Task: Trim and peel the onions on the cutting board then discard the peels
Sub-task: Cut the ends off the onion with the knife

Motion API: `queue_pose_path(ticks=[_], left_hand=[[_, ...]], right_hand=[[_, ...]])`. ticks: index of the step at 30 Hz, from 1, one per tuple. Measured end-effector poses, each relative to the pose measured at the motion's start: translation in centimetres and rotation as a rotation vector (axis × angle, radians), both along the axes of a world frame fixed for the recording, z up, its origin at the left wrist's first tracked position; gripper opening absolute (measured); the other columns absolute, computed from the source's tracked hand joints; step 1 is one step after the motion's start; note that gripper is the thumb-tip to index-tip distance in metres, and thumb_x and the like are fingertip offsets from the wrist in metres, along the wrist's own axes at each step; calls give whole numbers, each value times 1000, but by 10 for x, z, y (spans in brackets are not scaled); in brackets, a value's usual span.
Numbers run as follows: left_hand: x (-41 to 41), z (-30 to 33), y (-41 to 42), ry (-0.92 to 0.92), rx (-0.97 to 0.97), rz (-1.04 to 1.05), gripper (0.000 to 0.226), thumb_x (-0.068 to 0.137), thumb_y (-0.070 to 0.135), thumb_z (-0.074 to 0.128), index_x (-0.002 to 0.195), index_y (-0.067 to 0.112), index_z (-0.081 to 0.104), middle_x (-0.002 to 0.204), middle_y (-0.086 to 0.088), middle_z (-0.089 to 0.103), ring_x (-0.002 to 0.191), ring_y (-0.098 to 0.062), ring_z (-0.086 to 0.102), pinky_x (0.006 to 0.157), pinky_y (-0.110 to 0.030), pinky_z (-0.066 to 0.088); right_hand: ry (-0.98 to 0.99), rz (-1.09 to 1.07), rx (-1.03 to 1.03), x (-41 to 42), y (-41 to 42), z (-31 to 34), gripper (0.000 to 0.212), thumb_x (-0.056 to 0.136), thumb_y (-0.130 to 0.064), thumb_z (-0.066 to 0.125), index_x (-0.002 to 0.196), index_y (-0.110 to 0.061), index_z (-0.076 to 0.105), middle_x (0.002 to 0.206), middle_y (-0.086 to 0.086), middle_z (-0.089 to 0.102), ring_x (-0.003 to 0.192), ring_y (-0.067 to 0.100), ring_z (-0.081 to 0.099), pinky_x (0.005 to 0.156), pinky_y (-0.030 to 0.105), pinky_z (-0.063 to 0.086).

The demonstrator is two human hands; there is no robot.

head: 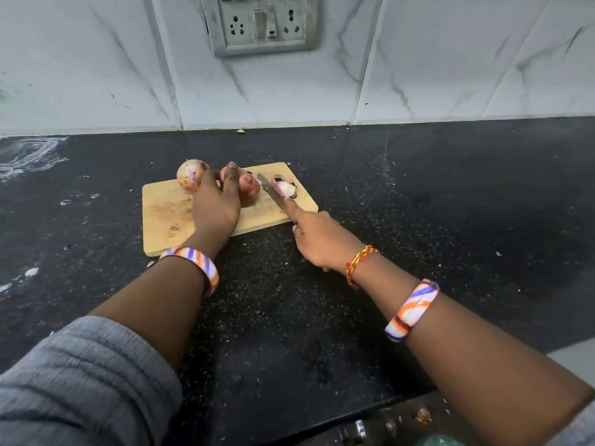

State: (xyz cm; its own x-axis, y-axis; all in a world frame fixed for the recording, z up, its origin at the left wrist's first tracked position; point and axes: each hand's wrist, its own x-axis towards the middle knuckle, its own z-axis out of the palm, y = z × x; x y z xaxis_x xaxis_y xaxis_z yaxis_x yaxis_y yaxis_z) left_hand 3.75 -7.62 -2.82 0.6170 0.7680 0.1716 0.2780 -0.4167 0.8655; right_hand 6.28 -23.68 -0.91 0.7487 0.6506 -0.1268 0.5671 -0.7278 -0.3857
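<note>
A small wooden cutting board (167, 217) lies on the black counter. A red onion (249, 188) sits at its middle, and my left hand (215, 207) grips it from above. A second onion (190, 175) rests at the board's far left edge, touching my left hand. My right hand (318, 239) holds a knife (272, 193) with the forefinger along its spine; the blade lies between the held onion and a cut onion piece (286, 188) showing white flesh at the board's far right.
The black granite counter (418, 204) carries small scraps of peel and a wet smear at the far left. A marble-tiled wall with a socket panel (260, 24) stands behind. Beyond the counter's near edge, something green (438, 441) and bits of peel show.
</note>
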Motion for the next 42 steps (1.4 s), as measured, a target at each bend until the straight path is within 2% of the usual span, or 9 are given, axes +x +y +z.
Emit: queue_pose_path(ticks=[8, 10, 13, 18, 20, 23, 30, 34, 42], left_hand=[[-5, 1, 5, -89, -102, -66, 44, 93, 41, 45, 128, 14, 42, 127, -10, 53, 108, -24, 53, 95, -32, 40], [-5, 3, 6, -166, -227, -143, 40, 93, 36, 47, 128, 17, 43, 127, -6, 52, 93, -18, 58, 77, -29, 54], [-7, 15, 3, -240, -577, -254, 28, 95, 30, 44, 118, 15, 49, 109, -14, 62, 64, -16, 66, 43, -18, 45], [-15, 26, -12, -449, -1172, -501, 13, 90, 20, 51, 99, 11, 50, 94, -20, 57, 80, -23, 58, 60, -20, 55], [-17, 24, -17, -518, -1282, -564, 10, 86, 9, 51, 96, 5, 49, 96, -21, 55, 82, -26, 61, 59, -19, 56], [-18, 20, -20, -563, -1320, -659, 23, 79, -4, 51, 102, 1, 50, 103, -23, 56, 82, -31, 69, 75, -28, 59], [-13, 27, -3, -368, -954, -789, 69, 71, -6, 59, 132, 22, 42, 115, -11, 54, 90, -22, 62, 73, -26, 56], [-13, 25, 0, -390, -928, -699, 62, 68, -14, 63, 120, 13, 41, 111, -14, 52, 86, -20, 63, 75, -28, 58], [-8, 9, 12, -69, -48, -653, 75, 65, 6, 80, 128, 22, 44, 124, -3, 54, 107, -20, 59, 92, -29, 52]], right_hand=[[40, -2, -12, -9, -1, 5, 60, 97, -14, 31, 149, -29, 4, 111, 19, 57, 59, 22, 52, 63, 39, 56], [94, -4, 55, -10, -2, 9, 58, 98, -14, 28, 149, -29, 5, 107, 17, 57, 51, 19, 53, 50, 31, 53], [179, -66, 226, -7, -2, 14, 58, 97, -13, 28, 149, -29, 6, 96, 10, 46, 44, 15, 49, 38, 24, 46], [540, -305, 722, 1, 10, 19, 29, 98, -21, 38, 123, -6, 40, 72, 4, 46, 34, 7, 37, 31, 14, 28], [793, -368, 903, 3, 12, 24, 22, 98, -28, 43, 87, -9, 48, 65, 2, 41, 27, 2, 30, 30, 9, 23], [978, -362, 1017, 10, 13, 26, 30, 95, -33, 49, 74, -12, 46, 62, 2, 42, 28, 1, 30, 30, 9, 23], [1089, -274, 1096, 17, 21, 28, 20, 95, -30, 49, 85, -14, 44, 64, 1, 41, 29, 1, 32, 29, 8, 24], [908, -227, 949, 17, 27, 28, 18, 95, -32, 48, 85, -18, 48, 65, -1, 43, 30, 1, 33, 29, 8, 23], [697, -215, 772, 22, 32, 21, 18, 97, -23, 47, 113, -17, 51, 65, -1, 41, 31, 1, 31, 30, 9, 24]])
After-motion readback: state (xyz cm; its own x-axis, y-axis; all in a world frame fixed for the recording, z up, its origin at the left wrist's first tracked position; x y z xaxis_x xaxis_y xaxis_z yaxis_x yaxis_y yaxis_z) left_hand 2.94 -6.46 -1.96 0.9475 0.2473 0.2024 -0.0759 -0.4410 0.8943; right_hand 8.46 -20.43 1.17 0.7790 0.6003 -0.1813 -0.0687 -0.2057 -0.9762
